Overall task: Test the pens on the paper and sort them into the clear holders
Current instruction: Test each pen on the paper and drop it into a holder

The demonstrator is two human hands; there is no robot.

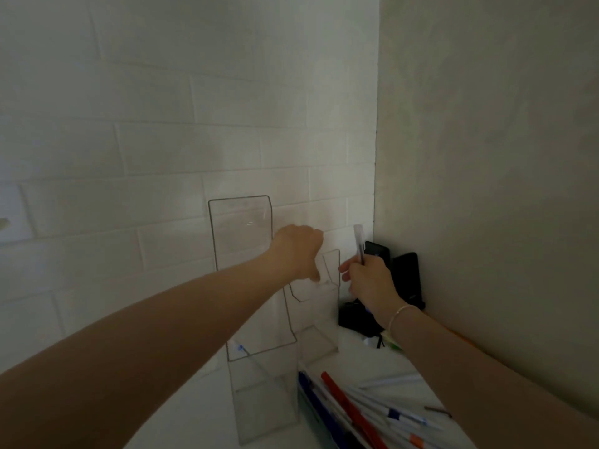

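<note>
Pen upright in right hand, grasped by the barrel, just right of the small holder. Left hand grips that holder's top edge.

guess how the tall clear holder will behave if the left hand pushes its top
The tall clear holder looks thin-walled and nearly empty, so probably light. It stands tall on a narrow base, so a push up high may tip or slide it. The left hand seems to steady the shorter holder.
</note>
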